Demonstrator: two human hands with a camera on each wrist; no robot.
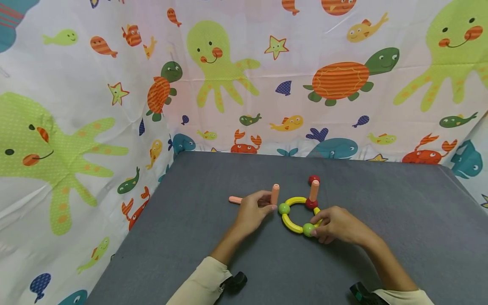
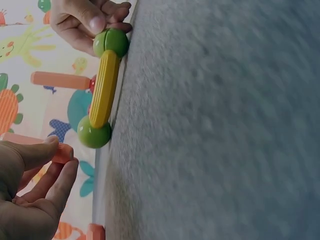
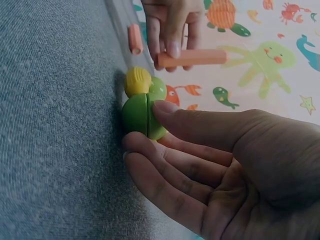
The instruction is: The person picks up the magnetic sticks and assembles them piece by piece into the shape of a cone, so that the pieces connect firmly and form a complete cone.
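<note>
head view: three orange pegs [image 1: 275, 194], two green balls [image 1: 284, 208]

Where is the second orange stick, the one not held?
In the head view the loose orange stick lies flat on the grey table, just left of the left hand.

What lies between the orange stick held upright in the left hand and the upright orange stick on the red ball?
In the head view, a green ball and a curved yellow piece lie between the held stick and the standing stick.

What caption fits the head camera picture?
Left hand holds an orange stick upright; right hand pinches a green ball.
</note>
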